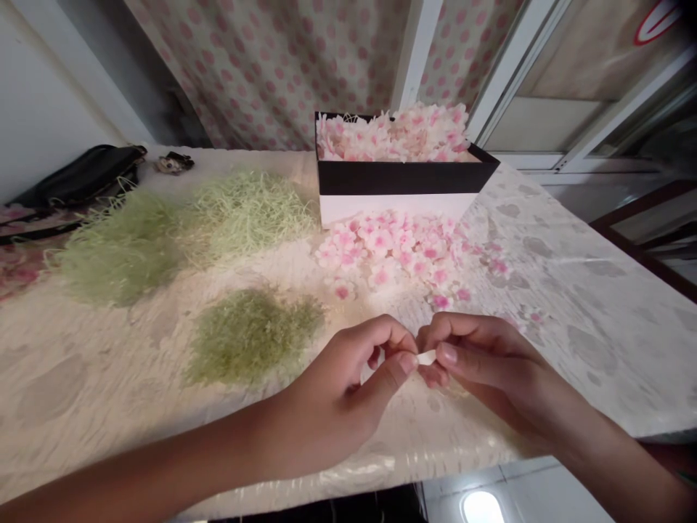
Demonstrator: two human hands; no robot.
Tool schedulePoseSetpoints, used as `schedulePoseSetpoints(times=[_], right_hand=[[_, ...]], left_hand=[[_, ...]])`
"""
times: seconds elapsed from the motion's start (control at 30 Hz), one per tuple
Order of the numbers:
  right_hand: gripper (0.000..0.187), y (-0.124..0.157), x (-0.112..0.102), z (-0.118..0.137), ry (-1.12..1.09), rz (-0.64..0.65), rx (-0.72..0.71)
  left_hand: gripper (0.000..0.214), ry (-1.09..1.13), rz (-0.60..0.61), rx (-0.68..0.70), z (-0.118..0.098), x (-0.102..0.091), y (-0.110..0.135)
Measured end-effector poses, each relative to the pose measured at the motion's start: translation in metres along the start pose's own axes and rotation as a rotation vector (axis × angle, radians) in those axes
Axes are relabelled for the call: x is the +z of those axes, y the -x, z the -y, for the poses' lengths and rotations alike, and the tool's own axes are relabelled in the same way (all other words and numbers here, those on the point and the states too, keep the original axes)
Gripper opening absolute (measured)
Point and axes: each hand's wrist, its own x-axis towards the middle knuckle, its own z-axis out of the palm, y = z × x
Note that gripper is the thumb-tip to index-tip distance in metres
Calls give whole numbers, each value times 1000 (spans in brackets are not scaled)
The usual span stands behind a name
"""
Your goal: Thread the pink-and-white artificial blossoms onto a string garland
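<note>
The left hand and right hand have their fingers clamped together on a small white piece, a pinch giving fine control, in front of the black-and-white box, with loose pink artificial blossoms lying nearer the box.

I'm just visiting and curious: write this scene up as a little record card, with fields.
Left hand: pinches a small white strip
Right hand: pinches the same strip
Nearest: loose pink-and-white artificial blossoms
Rest: black-and-white box heaped with blossoms; green shredded fibre; black bag
</note>
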Motion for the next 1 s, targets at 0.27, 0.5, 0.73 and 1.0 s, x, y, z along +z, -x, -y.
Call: schedulePoseSetpoints(times=[0.27,0.5,0.73,1.0], right_hand=[[12,4,2,-4,35,12,-67],[8,8,11,-5,66,-33,-27],[10,9,23,-1,163,-99,-118],[7,16,39,-2,288,-108,-215]], left_hand=[[16,-186,-143,150,6,5,5],[12,-292,-277,302,14,10,10],[9,-166,-310,266,12,7,19],[9,-126,-376,339,10,9,38]])
